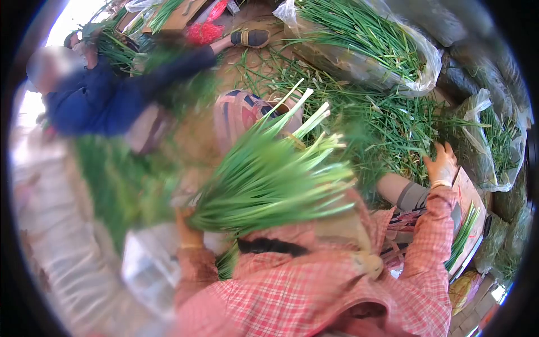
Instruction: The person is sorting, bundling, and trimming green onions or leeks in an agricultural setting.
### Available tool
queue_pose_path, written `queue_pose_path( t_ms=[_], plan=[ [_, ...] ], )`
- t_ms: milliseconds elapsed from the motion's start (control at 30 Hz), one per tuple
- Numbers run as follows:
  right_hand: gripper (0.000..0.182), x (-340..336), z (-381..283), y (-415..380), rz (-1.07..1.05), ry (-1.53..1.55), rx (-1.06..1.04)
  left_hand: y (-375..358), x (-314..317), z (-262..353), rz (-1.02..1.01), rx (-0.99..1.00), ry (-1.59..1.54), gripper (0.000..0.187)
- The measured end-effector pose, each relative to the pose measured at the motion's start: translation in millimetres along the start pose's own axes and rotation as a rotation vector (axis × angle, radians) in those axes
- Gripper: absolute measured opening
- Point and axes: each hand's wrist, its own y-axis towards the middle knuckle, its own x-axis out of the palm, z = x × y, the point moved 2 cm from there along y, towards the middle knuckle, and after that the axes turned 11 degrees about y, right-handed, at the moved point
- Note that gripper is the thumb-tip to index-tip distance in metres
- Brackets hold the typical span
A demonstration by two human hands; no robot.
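Observation:
My left hand (189, 227) is wrapped round the leafy end of a large bunch of garlic chives (275, 174). The bunch fans out over my lap, its pale cut ends pointing up and right, and motion blurs it. My right hand (442, 164) is off to the right, fingers spread, nothing held in it. It is above loose green leaves (393, 129) and near the top edge of a board (463, 196). A small bundle of chives (464, 236) lies along that board.
Plastic bags of chives (365, 39) stand at the back, with another open bag (491, 140) at right. Scattered leaves cover the ground. A person in blue (95, 101) sits at left among greens. A red bag (206, 31) lies behind, and pale cloth (73, 236) runs along the left.

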Motion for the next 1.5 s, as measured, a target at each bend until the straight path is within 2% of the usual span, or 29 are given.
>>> queue_pose_path(
  t_ms=[33, 67, 133, 200, 233, 267, 333, 367, 500, 667, 700, 733, 767, 800, 867, 933, 1000, 1033, 1067, 1100, 1133, 1200, 1233, 1267, 1333, 1400, 1433, 1467, 1500],
  plan=[
    [0.031, -19, -74, -7, 0.063, -0.027, -0.158, -2, -2, 1, -0.045, 0.018, 0.002, 0.024],
    [0.035, -31, -122, -5, 0.089, 0.266, -0.3, -4, 0, 3, 0.06, 0.015, 0.014, 0.027],
    [0.035, -47, -210, -14, 0.008, 0.452, -0.519, -6, 16, 8, 0.256, 0.004, 0.047, 0.033],
    [0.034, -51, -276, -31, 0.01, 0.346, -0.653, -13, 36, 14, 0.257, 0.004, 0.079, 0.034],
    [0.037, -42, -298, -36, -0.113, 0.235, -0.652, -14, 41, 17, 0.258, 0.004, 0.092, 0.035],
    [0.04, -25, -313, -38, -0.247, 0.065, -0.626, -13, 41, 18, 0.243, 0.011, 0.086, 0.035],
    [0.036, 8, -327, -44, -0.279, -0.031, -0.634, -15, 27, 19, 0.22, 0.024, 0.07, 0.036],
    [0.03, 16, -327, -47, -0.225, 0.025, -0.669, -17, 25, 22, -0.125, 0.041, 0.045, 0.033],
    [0.015, 17, -318, -59, -0.049, 0.337, -0.82, -25, 34, 22, 0.046, -0.025, 0.083, 0.033],
    [0.013, -11, -322, -103, -0.046, 0.271, -1.015, -19, 32, 16, 0.111, 0.039, 0.097, 0.031],
    [0.013, -27, -323, -107, -0.242, 0.51, -1.196, -17, 25, 15, 0.071, 0.047, 0.109, 0.024],
    [0.012, -50, -326, -109, -0.375, 0.75, -1.234, -14, 15, 15, 0.031, 0.057, 0.119, 0.024],
    [0.013, -70, -328, -107, -0.807, 0.686, -1.33, -11, 6, 13, -0.01, 0.068, 0.128, 0.031],
    [0.01, -73, -322, -108, -0.905, 0.87, -1.32, -13, 11, 13, 0.019, 0.071, 0.155, 0.031],
    [0.008, -88, -306, -91, -0.872, 1.607, -1.106, -20, 31, 13, 0.079, 0.077, 0.207, 0.031],
    [0.008, -83, -278, -85, -0.815, 1.661, -0.847, -22, 37, 11, 0.016, 0.083, 0.1, 0.023],
    [0.009, -74, -252, -80, -0.598, 1.359, -0.454, -25, 32, 5, 0.026, 0.141, 0.175, 0.023],
    [0.01, -67, -236, -79, -0.363, 1.314, -0.366, -34, 40, 11, 0.038, 0.334, 0.721, 0.026],
    [0.011, -44, -212, -69, -0.306, 1.64, -0.042, -45, 47, 17, 0.162, 0.538, 1.251, 0.03],
    [0.013, -22, -188, -61, -0.135, 1.979, 0.268, -40, 31, 11, 0.119, 0.44, 1.01, 0.028],
    [0.014, -25, -178, -51, -0.011, 2.179, 0.114, -36, 15, 4, 0.096, 0.347, 0.742, 0.026],
    [0.014, -25, -127, -16, -0.039, 2.337, 0.199, -14, -22, -17, 0.014, 0.169, 0.363, 0.025],
    [0.021, -56, -138, -11, 0.142, 2.381, 0.415, -6, -16, -12, 0.05, 0.143, 0.257, 0.026],
    [0.032, -58, -122, 3, 0.243, 2.519, 0.454, -7, -5, -9, 0.074, 0.1, 0.153, 0.027],
    [0.044, -54, -106, 27, 0.255, 2.29, 0.358, -18, 19, -1, 0.114, 0.046, 0.067, 0.028],
    [0.012, -5, -130, 64, 0.028, 1.245, -0.105, -21, 41, 16, 0.142, 0.041, 0.104, 0.031],
    [0.02, 17, -144, 77, -0.059, 0.698, -0.272, -8, 18, 8, 0.097, 0.044, 0.148, 0.031],
    [0.03, -16, -217, 62, 0.134, 0.484, -0.558, 0, 25, 11, 0.086, 0.047, 0.113, 0.029],
    [0.035, -10, -257, 60, 0.056, 0.524, -0.637, 0, 35, 16, 0.079, 0.056, 0.077, 0.028]
  ],
)
